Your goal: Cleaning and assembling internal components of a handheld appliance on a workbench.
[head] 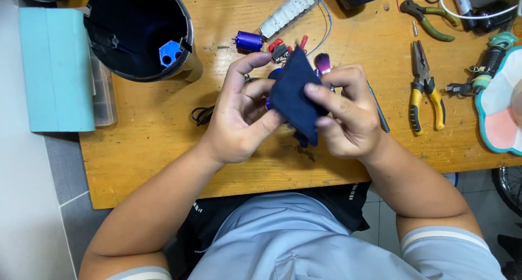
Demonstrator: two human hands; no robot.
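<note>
Blue piece [171, 53] inside black cylinder [138, 32]

A dark navy cloth [295, 95] sits mid-scene over the tan wooden desk [157, 149]. Far left, a black bucket [138, 32] beside a pale teal box [56, 68]. Right, yellow-and-black pliers [425, 89]; farther, green-handled pliers [429, 19]. A purple motor [249, 41].

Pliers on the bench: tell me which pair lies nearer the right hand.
The yellow-handled pliers, just beside the right hand; the green-handled pliers lie farther up.
</note>
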